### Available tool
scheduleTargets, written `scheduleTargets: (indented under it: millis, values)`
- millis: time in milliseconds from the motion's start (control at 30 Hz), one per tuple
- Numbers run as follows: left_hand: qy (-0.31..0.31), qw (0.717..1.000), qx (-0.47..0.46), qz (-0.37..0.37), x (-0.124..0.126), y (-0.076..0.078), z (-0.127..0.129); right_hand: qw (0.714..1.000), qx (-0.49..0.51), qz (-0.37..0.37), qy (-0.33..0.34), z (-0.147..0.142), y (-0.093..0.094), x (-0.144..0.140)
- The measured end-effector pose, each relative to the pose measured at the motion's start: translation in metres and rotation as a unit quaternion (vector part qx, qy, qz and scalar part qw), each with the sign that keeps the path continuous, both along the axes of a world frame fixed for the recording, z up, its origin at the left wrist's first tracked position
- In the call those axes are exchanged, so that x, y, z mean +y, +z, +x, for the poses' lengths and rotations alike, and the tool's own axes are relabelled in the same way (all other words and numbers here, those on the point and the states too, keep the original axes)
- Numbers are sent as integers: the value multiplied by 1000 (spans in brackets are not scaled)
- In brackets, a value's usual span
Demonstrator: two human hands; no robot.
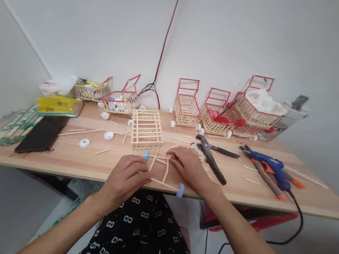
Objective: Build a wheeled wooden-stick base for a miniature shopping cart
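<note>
A small frame of thin wooden sticks (166,171), with one blue wheel (145,155) and one pale blue wheel (180,190), lies by the table's near edge. My left hand (128,176) is closed at its left side, fingertips gripping a stick and covering that end. From the right, my right hand (187,167) pinches the top of another stick of the frame. Just behind, a cart basket made of sticks (147,128) rests upside down. Loose white wheels (109,135) are scattered to the left.
Finished stick carts with red handles (189,106) line the wall. Black cutters (211,158), a blue hot glue gun (270,162) and orange-handled pliers (267,179) lie right. A black phone (41,134), wrapped stick bundles (17,126) and a yellow packet (58,106) lie left.
</note>
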State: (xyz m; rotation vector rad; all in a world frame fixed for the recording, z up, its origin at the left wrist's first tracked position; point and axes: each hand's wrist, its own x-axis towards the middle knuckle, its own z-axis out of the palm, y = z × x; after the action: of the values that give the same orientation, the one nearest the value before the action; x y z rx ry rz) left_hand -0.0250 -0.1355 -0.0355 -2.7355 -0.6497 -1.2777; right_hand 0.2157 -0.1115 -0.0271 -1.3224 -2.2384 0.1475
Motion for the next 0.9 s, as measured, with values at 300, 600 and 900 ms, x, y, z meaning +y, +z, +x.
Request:
scheduleTargets:
  millis: [300, 600, 900]
  values:
    - [-18, 1000, 2, 8, 6, -11, -3, 989, -125, 3, -76, 17, 19, -4]
    - [-68, 995, 46, -60, 31, 7, 0, 956, -259, -9, -136, 34, 46, -2]
    - [-17, 997, 34, -73, 80, 7, 4, 948, -231, -21, -215, 57, 65, -16]
